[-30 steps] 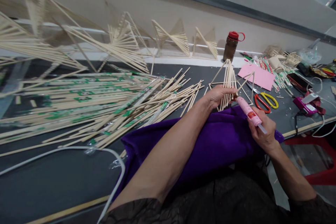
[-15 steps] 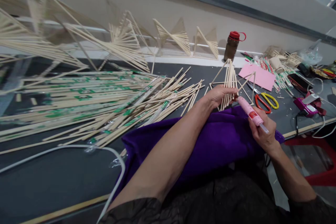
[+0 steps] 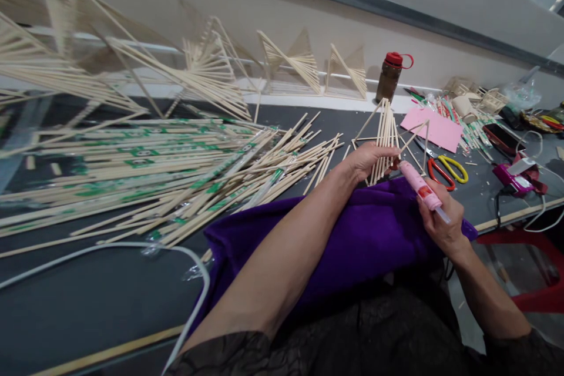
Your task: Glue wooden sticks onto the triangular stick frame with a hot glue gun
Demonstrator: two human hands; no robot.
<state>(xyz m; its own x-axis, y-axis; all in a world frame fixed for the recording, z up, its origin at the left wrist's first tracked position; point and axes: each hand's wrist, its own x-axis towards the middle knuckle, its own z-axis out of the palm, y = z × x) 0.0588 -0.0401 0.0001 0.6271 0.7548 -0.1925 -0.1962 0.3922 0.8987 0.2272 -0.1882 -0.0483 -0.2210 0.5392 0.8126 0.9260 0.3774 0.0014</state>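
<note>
My left hand [image 3: 370,160] is closed on a small frame of wooden sticks [image 3: 385,129], its thumb laid across the fanned sticks. In my right hand [image 3: 443,214] is a pink glue gun [image 3: 418,184], with a clear glue stick poking out of its back end. The gun's front end is close to the frame, beside my left fingertips; whether it touches is hard to tell. Beneath both hands, a purple cloth [image 3: 352,235] covers my lap and the table's edge.
Loose and bagged wooden sticks [image 3: 176,170] cover the table at left. Finished twisted stick frames [image 3: 291,64] stand along the wall. A red-capped bottle [image 3: 390,77], pink paper [image 3: 432,128], scissors [image 3: 447,171] and a purple device with a strap [image 3: 513,178] are at right. A white cable [image 3: 194,255] loops at front left.
</note>
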